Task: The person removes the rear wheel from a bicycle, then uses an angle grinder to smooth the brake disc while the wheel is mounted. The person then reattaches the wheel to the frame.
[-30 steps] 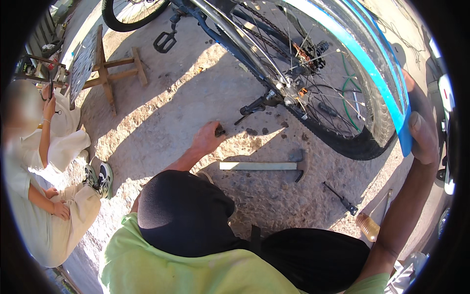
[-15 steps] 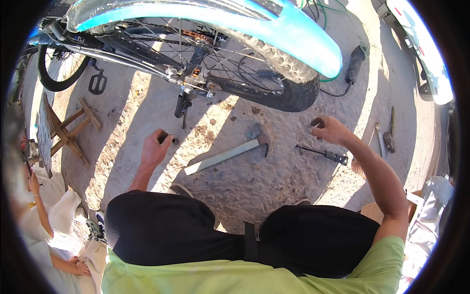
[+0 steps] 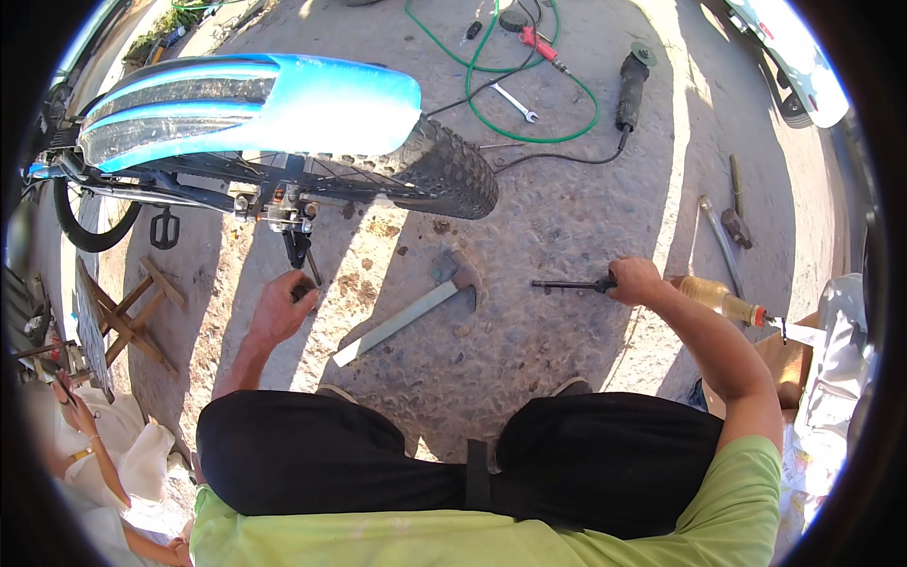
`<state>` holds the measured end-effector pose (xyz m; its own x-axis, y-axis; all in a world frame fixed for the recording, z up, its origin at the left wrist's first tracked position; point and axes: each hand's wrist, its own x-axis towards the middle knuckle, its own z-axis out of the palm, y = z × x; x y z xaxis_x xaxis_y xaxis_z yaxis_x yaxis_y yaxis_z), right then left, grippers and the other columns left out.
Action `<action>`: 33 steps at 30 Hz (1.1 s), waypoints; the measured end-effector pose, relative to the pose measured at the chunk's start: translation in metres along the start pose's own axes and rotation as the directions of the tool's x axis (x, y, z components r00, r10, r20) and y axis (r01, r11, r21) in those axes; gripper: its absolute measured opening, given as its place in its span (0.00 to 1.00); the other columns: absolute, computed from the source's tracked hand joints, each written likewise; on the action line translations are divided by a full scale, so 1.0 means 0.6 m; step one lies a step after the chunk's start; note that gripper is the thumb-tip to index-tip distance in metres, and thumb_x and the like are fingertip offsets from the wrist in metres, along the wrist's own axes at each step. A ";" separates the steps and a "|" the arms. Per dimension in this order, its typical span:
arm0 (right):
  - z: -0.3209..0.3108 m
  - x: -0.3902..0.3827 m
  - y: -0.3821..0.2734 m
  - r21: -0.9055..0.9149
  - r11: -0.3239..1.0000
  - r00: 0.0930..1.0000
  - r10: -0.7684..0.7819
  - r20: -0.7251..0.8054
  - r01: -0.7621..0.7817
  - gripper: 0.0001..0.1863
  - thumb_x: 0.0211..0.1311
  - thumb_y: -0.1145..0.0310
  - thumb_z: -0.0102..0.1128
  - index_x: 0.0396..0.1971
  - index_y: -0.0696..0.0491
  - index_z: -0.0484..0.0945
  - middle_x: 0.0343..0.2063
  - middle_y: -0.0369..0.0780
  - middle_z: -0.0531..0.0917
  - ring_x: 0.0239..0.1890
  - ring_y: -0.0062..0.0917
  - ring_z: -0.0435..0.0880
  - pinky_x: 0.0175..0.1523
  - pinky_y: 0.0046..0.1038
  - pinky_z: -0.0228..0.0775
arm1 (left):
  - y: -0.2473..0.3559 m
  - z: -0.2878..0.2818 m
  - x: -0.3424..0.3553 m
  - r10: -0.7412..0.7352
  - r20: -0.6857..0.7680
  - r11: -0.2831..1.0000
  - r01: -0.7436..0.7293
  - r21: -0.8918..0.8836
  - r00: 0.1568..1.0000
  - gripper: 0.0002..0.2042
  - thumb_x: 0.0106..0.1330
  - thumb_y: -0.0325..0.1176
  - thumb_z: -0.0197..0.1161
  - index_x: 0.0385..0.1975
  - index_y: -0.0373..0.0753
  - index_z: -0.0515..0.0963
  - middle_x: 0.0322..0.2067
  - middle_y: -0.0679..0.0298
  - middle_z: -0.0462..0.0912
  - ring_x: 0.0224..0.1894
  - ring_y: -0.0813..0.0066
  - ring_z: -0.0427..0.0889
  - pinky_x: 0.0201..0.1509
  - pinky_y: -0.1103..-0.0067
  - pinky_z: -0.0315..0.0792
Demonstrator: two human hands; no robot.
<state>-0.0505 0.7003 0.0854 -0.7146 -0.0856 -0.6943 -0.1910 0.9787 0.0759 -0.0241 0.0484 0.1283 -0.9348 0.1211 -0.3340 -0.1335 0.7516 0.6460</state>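
Note:
My right hand is closed round the thicker end of a long, thin black rod-shaped tool, whose thin end points left just above the ground. Below the bicycle's wheel, my left hand has its fingers curled and the thumb against them. Whatever it may hold is hidden. Above that hand are the hub parts of a bicycle with a chunky black tyre and a blue mudguard. Between my hands lies a hammer with a pale handle.
An angle grinder, green hose and wrench lie farther off. At right are another hammer, a metal bar and an amber bottle. A wooden stool and another person's arm are at left.
My right hand has come down onto the black rod tool and closed round its thick end. The view has shifted, showing the bicycle farther left. My left hand stays curled below the wheel.

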 end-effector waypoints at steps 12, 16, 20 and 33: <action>-0.160 0.174 -0.033 0.353 0.909 0.944 -0.107 -0.313 0.220 0.21 0.54 0.56 0.70 0.38 0.59 0.88 0.37 0.54 0.90 0.41 0.50 0.90 0.49 0.46 0.82 | 0.043 -0.062 -0.037 -0.029 0.168 0.973 -0.010 0.231 0.985 0.11 0.66 0.33 0.72 0.41 0.32 0.82 0.34 0.55 0.86 0.34 0.65 0.86 0.41 0.71 0.80; -0.207 0.223 -0.079 0.364 0.897 0.937 -0.129 -0.324 0.249 0.19 0.56 0.57 0.67 0.39 0.58 0.87 0.38 0.53 0.90 0.43 0.50 0.89 0.50 0.46 0.81 | 0.082 -0.116 -0.068 -0.097 0.210 0.942 0.021 0.335 0.973 0.11 0.65 0.33 0.72 0.41 0.33 0.82 0.35 0.53 0.85 0.36 0.58 0.87 0.42 0.66 0.79; -0.212 0.278 -0.151 0.331 0.883 0.865 -0.146 -0.480 0.333 0.17 0.58 0.59 0.64 0.40 0.56 0.86 0.38 0.52 0.89 0.44 0.49 0.89 0.51 0.46 0.81 | 0.117 -0.169 -0.110 -0.180 0.191 0.907 0.088 0.412 0.965 0.12 0.64 0.32 0.72 0.41 0.32 0.82 0.34 0.54 0.85 0.34 0.63 0.86 0.41 0.69 0.80; -0.186 0.279 -0.145 0.391 0.836 0.888 -0.219 -0.405 0.385 0.17 0.58 0.60 0.67 0.41 0.57 0.86 0.38 0.54 0.89 0.45 0.51 0.88 0.49 0.47 0.80 | -0.010 -0.132 0.004 -0.219 0.246 0.877 0.079 0.474 0.944 0.17 0.64 0.42 0.69 0.40 0.33 0.80 0.37 0.47 0.87 0.42 0.42 0.86 0.47 0.57 0.78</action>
<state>-0.2286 0.5799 0.0421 -0.8651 -0.3661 -0.3428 -0.1716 0.8583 -0.4836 -0.0513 -0.0069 0.1781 -0.7723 0.1098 -0.6257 -0.0355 0.9759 0.2151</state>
